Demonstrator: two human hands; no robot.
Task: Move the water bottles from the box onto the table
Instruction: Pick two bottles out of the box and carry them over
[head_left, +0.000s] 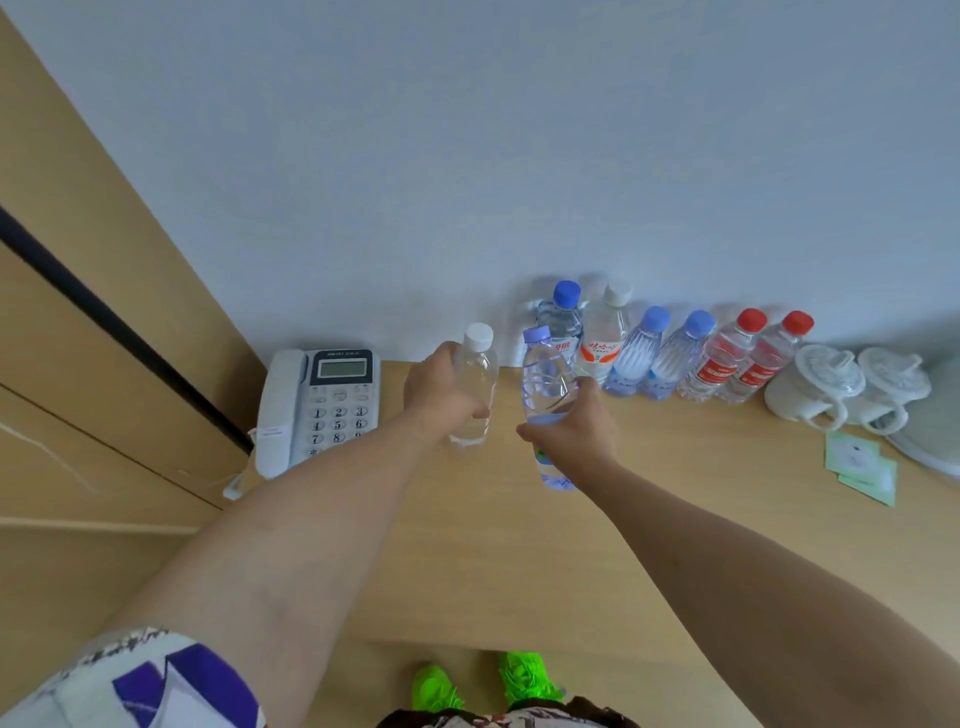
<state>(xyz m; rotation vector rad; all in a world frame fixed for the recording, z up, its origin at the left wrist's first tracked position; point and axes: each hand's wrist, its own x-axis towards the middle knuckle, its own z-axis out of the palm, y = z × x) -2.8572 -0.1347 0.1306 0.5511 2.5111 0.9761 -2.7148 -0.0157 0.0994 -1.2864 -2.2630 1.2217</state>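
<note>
My left hand grips a clear water bottle with a white cap, upright over the wooden table. My right hand grips a clear bottle with a lilac cap, tilted slightly, just right of the first. Behind them, against the wall, stands a row of several water bottles: a blue-capped one, a white-capped one with an orange label, two more blue-capped ones and two red-capped ones. The box is not in view.
A white desk telephone sits at the table's left end beside a wooden cabinet. Two white lidded mugs and green paper packets lie at the right. My green shoes show below the table's front edge.
</note>
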